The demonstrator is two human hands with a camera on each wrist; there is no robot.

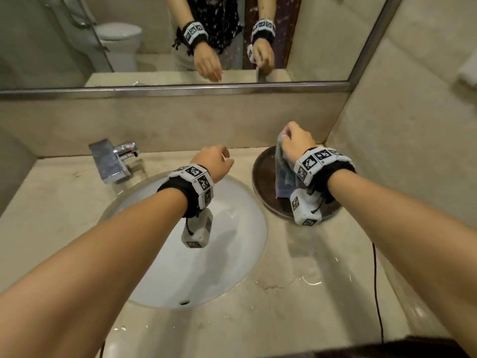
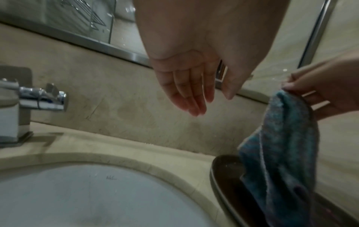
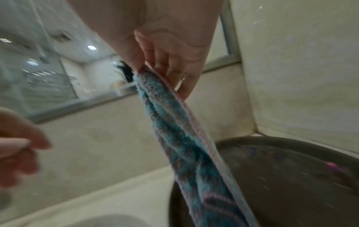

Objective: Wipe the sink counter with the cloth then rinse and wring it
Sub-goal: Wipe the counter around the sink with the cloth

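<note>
Task just starting: right hand (image 1: 296, 143) is pinching cloth (image 2: 281, 145) up off tray (image 1: 263, 174), left hand (image 2: 186, 86) hanging relaxed, empty; counter (image 1: 296, 293) wiping, rinsing, wringing apparently all remaining.

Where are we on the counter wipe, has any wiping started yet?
Barely begun, by the look of it. The right hand pinches the cloth by its top, its lower end hanging into the dark tray. The left hand hangs open, holding nothing. Wiping the counter, rinsing and wringing seem left; no water runs from the faucet.
</note>
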